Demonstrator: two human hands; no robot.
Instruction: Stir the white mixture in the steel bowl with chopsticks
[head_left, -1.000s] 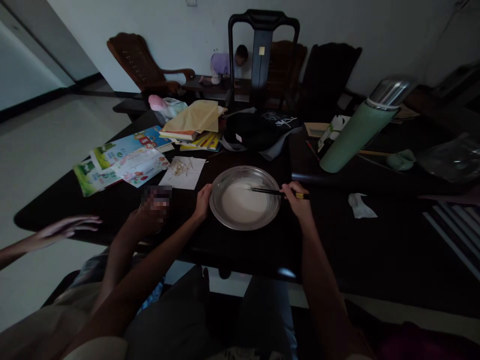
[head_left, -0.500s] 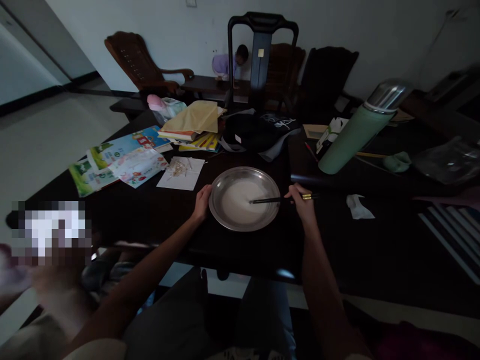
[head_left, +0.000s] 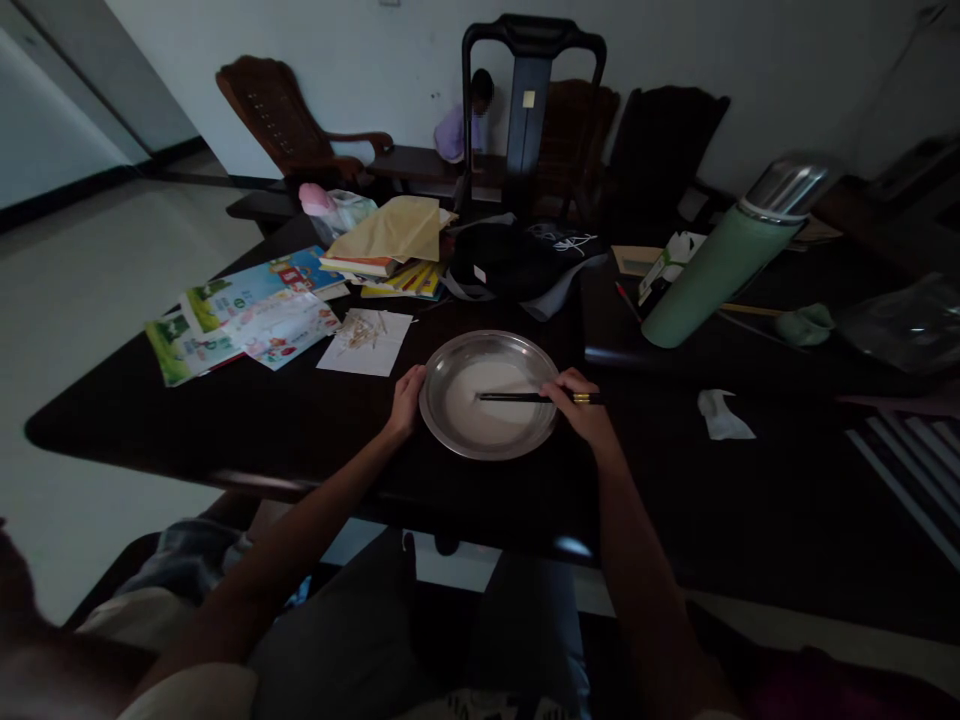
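A round metal dish stands on the dark table, with a pale, milky liquid inside. My left hand is closed on the dish's left rim. In my right hand, above the right rim, is a pair of dark chopsticks with gold bands near the top ends. Their tips dip into the liquid left of the dish's middle. Left of the dish, a white sheet of paper bears a heap of small thin sticks that look like cotton swabs.
Picture books lie at the left, and stacked books and a black bag behind the dish. A green thermos stands to the right, near a crumpled tissue. Another person is by the far wall; someone's arm shows lower left.
My right hand has moved left with the chopsticks, and their tips have shifted left in the liquid. My left hand stays on the rim. The neighbouring person's hands have left the left side.
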